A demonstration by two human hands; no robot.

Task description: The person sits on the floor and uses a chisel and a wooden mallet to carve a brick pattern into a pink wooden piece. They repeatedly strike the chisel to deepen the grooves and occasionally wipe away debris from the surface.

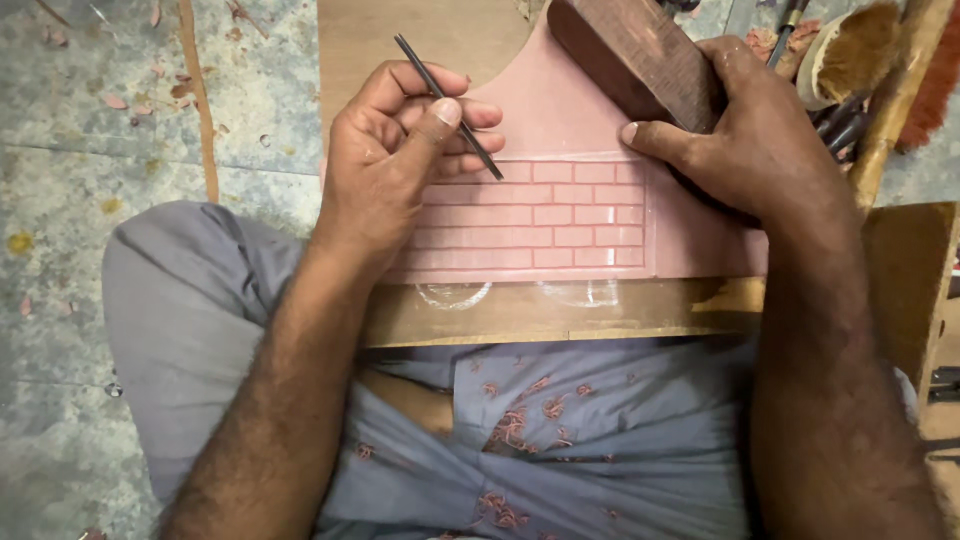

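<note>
A pink slab (pixel 560 120) carved with a brick pattern (pixel 575 215) lies on a wooden board (pixel 560 315) across my lap. My left hand (pixel 400 160) holds a thin dark carving tool (pixel 450 108) between thumb and fingers, its tip resting at the left end of the top brick row. My right hand (pixel 750 135) grips a dark wooden block (pixel 640 55), held tilted above the slab's upper right part. The thumb of that hand points at the brick pattern's upper right corner.
Pink shavings lie on my grey trousers (pixel 540 430). A brush (pixel 860 45) and several dark tool handles (pixel 845 120) sit at the upper right. A wooden piece (pixel 915 290) stands to the right. The stone floor (pixel 90 180) with scattered chips lies to the left.
</note>
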